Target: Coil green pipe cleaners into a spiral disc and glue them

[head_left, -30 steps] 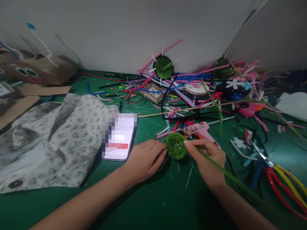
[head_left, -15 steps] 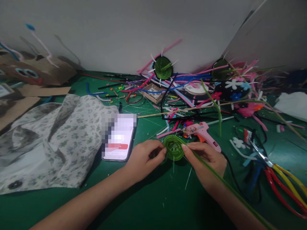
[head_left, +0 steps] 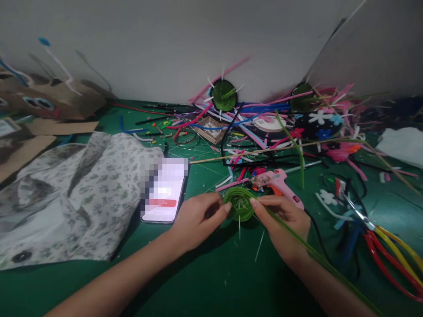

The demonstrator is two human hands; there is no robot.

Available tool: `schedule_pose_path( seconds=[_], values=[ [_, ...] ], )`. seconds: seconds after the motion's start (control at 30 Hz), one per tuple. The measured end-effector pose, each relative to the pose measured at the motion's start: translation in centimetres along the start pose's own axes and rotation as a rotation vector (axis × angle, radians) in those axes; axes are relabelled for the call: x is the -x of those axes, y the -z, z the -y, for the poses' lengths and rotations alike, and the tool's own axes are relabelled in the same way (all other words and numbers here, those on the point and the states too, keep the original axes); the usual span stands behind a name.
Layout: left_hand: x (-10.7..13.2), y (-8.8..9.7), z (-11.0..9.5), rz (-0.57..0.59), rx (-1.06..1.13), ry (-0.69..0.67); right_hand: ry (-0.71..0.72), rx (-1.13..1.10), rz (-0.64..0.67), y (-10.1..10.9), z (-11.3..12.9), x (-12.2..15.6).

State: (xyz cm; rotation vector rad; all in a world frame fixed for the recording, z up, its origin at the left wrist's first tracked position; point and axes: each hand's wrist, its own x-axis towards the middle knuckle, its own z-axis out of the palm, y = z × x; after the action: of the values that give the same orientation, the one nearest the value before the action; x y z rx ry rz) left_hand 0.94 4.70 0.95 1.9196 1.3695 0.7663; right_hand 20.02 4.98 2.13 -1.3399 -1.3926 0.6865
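A green coiled disc of pipe cleaner (head_left: 239, 204) lies on the green mat (head_left: 211, 273) between my two hands. My left hand (head_left: 197, 219) pinches its left edge with closed fingers. My right hand (head_left: 284, 223) presses the disc's right edge and grips the loose green pipe cleaner tail (head_left: 317, 257), which runs down to the lower right. A pink glue gun (head_left: 278, 182) lies just behind my right hand.
A lit phone (head_left: 164, 193) rests left of my left hand, beside a floral cloth (head_left: 72, 193). Behind lies a heap of coloured pipe cleaners (head_left: 251, 123) with two green discs against the wall. Scissors (head_left: 355, 211) and red and yellow tubes (head_left: 393, 253) lie at right.
The coiled disc has turned slightly and shifted a little left and up with both hands. My left fingers have curled tighter onto its edge.
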Motion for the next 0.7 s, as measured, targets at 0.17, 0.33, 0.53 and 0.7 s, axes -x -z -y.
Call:
schedule_pose_path(
  seconds=[0.17,0.33,0.53,0.7],
  values=[
    [-0.16,-0.17,0.07,-0.004,-0.014,-0.095,0.024,-0.004,0.014,-0.08,0.07,0.16],
    [-0.07,0.0,-0.02,-0.007,-0.032,-0.058,-0.035,-0.053,0.007,-0.06,0.41,-0.18],
    [0.0,0.09,-0.13,0.015,-0.049,-0.069,-0.083,-0.094,0.024,0.06,0.36,-0.37],
    [-0.13,0.0,-0.03,0.02,-0.047,-0.034,-0.066,-0.115,0.084,0.09,0.2,-0.14]
  ],
)
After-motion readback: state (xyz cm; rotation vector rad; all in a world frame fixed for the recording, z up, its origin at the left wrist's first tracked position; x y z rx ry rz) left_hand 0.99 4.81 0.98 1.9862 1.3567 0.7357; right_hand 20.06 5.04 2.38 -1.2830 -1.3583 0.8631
